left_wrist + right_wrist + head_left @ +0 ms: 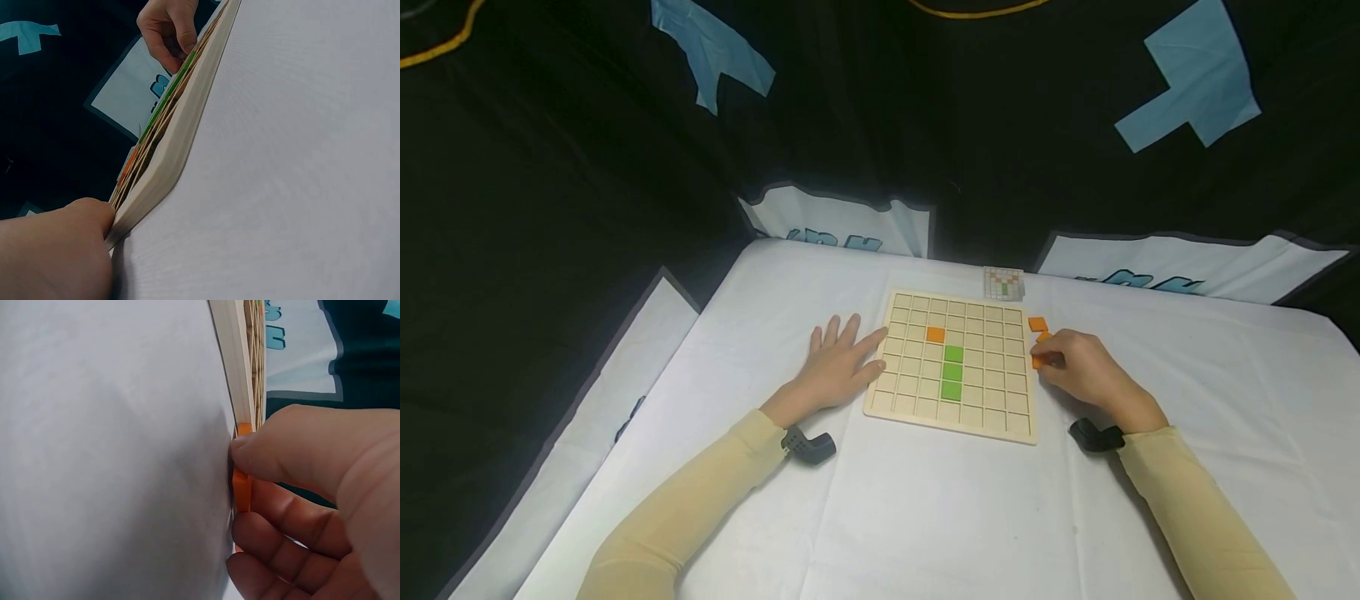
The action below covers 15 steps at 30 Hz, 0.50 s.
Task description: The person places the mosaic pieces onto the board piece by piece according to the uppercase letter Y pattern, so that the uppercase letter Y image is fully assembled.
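**Right hand [1086, 367] is pinching an orange tile [242, 490] beside the grid board [991, 377]**

The grid board is lying flat on the bench [925, 517], which is wearing a white cloth. The left hand [835, 367] is resting at the board's left side, with its fingers spread and nearly straight; thumb and forefinger are touching the edge, but they are not gripping anything. I am judging that this light contact is steadying the board.

At the board's right edge, the right hand is curling its fingers and is holding the orange tile between thumb and fingers, with almost no gap beyond the tile's own thickness. Such a pinch is probably suiting a piece so thin. Other loose orange tiles [1037, 323] are lying just beside the same edge, perhaps for being within easy reach. A small pattern card [1003, 284] is lying just beyond the far edge, near the far right corner, presumably for being seen without covering the board.

The board is looking nearly square, so it is showing no clear long axis; its near edge is slanting, with the right corner nearer to the person. On it, three green tiles [952, 372] are forming a line which is pointing from near edge to far edge. One placed orange tile [936, 334] is sitting diagonally beyond their far end, to the left. The pinched tile is appearing almost edge-on in the right wrist view, its visible side running roughly along the board's edge.
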{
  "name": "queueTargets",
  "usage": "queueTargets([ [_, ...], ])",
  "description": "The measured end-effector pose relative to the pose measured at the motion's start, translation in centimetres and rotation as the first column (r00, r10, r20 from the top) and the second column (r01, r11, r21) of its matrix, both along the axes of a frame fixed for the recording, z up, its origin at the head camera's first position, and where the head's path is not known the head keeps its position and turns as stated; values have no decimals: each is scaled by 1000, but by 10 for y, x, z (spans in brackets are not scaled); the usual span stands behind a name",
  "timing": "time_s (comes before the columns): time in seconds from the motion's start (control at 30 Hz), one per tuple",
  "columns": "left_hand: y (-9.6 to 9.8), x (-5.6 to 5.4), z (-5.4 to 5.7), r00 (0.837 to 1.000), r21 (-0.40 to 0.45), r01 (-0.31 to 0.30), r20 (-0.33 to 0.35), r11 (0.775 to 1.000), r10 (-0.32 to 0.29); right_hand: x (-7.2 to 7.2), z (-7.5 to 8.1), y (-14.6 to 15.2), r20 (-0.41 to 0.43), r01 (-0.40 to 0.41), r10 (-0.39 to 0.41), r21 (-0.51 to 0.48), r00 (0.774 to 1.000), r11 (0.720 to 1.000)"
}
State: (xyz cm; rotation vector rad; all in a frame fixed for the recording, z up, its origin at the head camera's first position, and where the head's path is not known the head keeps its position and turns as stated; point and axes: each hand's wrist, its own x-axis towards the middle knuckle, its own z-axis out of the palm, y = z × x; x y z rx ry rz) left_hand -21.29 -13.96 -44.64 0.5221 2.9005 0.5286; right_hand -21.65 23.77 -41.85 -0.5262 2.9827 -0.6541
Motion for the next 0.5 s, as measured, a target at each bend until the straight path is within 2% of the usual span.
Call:
queueTargets([
  [0.23, 0, -1, 0, 1000, -5, 0, 5, 1000, 0, 1, 1, 0, 27, 30, -30, -9, 999, 1000],
  [0.5, 0, -1, 1, 1000, 4, 0, 5, 1000, 0, 1, 3, 0, 6, 25, -24, -8, 1000, 1000],
])
